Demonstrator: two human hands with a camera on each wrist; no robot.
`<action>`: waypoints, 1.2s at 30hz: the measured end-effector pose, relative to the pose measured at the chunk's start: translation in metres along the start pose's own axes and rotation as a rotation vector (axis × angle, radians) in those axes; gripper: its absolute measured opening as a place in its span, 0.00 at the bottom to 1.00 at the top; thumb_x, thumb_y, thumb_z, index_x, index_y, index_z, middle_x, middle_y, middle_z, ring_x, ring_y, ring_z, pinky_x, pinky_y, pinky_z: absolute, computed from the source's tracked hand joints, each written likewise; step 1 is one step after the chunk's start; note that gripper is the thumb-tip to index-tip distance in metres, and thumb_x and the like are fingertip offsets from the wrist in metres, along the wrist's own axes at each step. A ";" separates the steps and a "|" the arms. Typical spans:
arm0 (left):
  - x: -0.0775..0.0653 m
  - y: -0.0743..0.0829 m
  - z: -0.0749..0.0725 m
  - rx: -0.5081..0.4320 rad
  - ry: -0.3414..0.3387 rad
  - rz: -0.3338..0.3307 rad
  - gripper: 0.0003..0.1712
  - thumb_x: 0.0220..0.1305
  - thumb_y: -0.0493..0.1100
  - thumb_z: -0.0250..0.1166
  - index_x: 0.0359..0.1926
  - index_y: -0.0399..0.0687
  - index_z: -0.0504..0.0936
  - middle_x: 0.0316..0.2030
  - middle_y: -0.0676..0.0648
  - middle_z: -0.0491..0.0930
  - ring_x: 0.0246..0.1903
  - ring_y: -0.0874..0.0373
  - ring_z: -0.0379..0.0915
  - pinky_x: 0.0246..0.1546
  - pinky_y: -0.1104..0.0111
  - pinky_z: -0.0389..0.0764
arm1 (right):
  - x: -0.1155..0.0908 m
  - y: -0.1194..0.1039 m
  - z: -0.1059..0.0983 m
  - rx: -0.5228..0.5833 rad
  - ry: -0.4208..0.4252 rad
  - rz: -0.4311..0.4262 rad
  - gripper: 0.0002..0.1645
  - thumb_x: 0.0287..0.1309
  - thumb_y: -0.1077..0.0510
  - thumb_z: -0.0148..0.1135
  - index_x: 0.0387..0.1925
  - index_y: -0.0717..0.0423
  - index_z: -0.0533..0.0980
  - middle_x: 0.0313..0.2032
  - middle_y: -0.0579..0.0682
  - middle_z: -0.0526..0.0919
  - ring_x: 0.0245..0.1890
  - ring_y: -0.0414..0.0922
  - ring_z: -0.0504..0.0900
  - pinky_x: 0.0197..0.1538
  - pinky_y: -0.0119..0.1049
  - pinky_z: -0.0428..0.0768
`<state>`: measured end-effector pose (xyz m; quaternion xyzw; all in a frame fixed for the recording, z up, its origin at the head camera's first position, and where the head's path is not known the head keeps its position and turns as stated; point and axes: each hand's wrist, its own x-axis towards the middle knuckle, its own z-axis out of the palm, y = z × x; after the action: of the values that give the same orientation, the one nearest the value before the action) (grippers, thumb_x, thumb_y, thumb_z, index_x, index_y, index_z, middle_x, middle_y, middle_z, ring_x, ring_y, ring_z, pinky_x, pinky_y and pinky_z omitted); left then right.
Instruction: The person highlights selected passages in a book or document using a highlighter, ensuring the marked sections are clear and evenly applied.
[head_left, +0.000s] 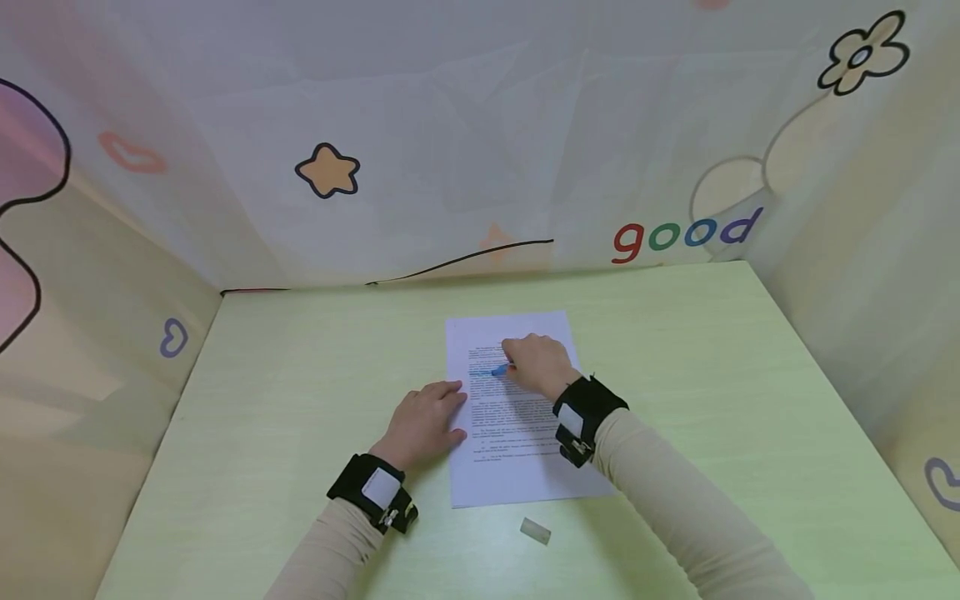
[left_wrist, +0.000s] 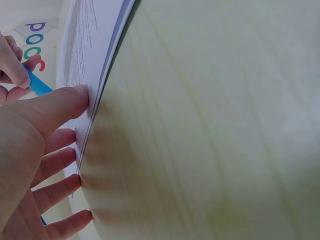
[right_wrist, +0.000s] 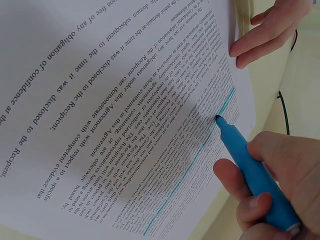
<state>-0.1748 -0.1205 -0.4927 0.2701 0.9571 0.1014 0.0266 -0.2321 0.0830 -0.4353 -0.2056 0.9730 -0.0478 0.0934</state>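
Observation:
A printed sheet of paper [head_left: 525, 483] lies on the pale green table, with lines of black text. My right hand [head_left: 540, 364] grips a blue highlighter [right_wrist: 257, 177], its tip right at a line of text in the upper part of the page. In the right wrist view a blue highlighted stroke [right_wrist: 185, 170] runs along one line, and a shorter blue mark lies at the tip. My left hand [head_left: 425, 423] rests at the sheet's left edge, fingers spread and fingertips on the margin. The left wrist view shows the left thumb [left_wrist: 65, 107] over the paper's edge.
A small grey rectangular piece [head_left: 536, 531] lies on the table [head_left: 300, 375] just below the sheet. Printed fabric [head_left: 450, 125] with a star, a flower and the word "good" hangs behind the table and along both sides. Black bands with small devices circle both wrists.

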 end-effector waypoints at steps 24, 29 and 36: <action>0.001 0.000 0.000 -0.010 -0.009 -0.012 0.32 0.52 0.53 0.65 0.57 0.44 0.71 0.61 0.45 0.66 0.59 0.51 0.58 0.53 0.55 0.67 | -0.010 0.018 -0.002 -0.017 0.015 0.010 0.08 0.55 0.57 0.57 0.26 0.53 0.68 0.18 0.47 0.71 0.18 0.42 0.69 0.19 0.32 0.63; 0.001 0.000 0.000 -0.008 -0.015 -0.017 0.32 0.53 0.53 0.65 0.57 0.44 0.71 0.61 0.45 0.66 0.60 0.51 0.58 0.54 0.55 0.67 | -0.012 0.019 -0.003 -0.016 0.008 0.022 0.08 0.56 0.56 0.57 0.26 0.52 0.67 0.18 0.47 0.71 0.18 0.42 0.69 0.19 0.32 0.63; 0.000 0.000 0.000 -0.014 -0.005 -0.006 0.32 0.52 0.52 0.65 0.57 0.44 0.72 0.60 0.45 0.66 0.59 0.51 0.58 0.53 0.55 0.68 | -0.014 0.022 -0.003 -0.010 0.010 0.026 0.07 0.56 0.56 0.56 0.27 0.53 0.68 0.18 0.47 0.71 0.18 0.42 0.69 0.18 0.32 0.64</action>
<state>-0.1752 -0.1206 -0.4932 0.2671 0.9572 0.1072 0.0311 -0.2283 0.1089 -0.4328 -0.1932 0.9763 -0.0428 0.0880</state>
